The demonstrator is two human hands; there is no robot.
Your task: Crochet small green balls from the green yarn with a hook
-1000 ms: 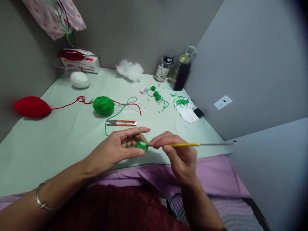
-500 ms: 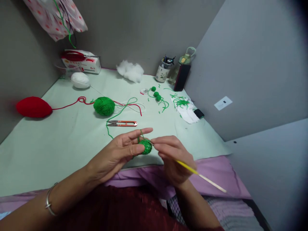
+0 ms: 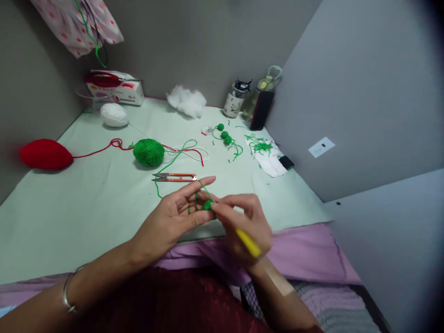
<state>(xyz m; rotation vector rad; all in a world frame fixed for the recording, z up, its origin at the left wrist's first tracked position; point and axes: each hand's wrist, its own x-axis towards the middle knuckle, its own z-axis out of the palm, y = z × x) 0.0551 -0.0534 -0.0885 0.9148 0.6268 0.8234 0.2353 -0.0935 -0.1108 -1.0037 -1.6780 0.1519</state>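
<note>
My left hand [image 3: 180,210] pinches a small round green crochet piece [image 3: 208,205] between thumb and fingers, its index finger stretched out with green yarn [image 3: 206,188] running over it. In my right hand [image 3: 247,222] is a crochet hook with a yellow handle [image 3: 249,243]; the hook's tip is hidden behind the fingers, which touch the piece. The handle's back end is blurred over my right wrist. Beyond my left hand lie orange thread snips [image 3: 178,177]. The green yarn ball [image 3: 149,153] sits behind them on the table.
A red yarn ball [image 3: 46,154] and white yarn ball [image 3: 114,115] lie left. White stuffing [image 3: 187,101], a pen jar [image 3: 234,102], a bottle [image 3: 253,104] and a phone [image 3: 262,111] stand along the back. Small green balls [image 3: 225,135] and yarn scraps [image 3: 260,147] lie right of centre.
My right hand has shifted slightly left and turned, swinging the hook's back end in over the wrist. My left index finger has risen, and the yarn from it is pulled longer.
</note>
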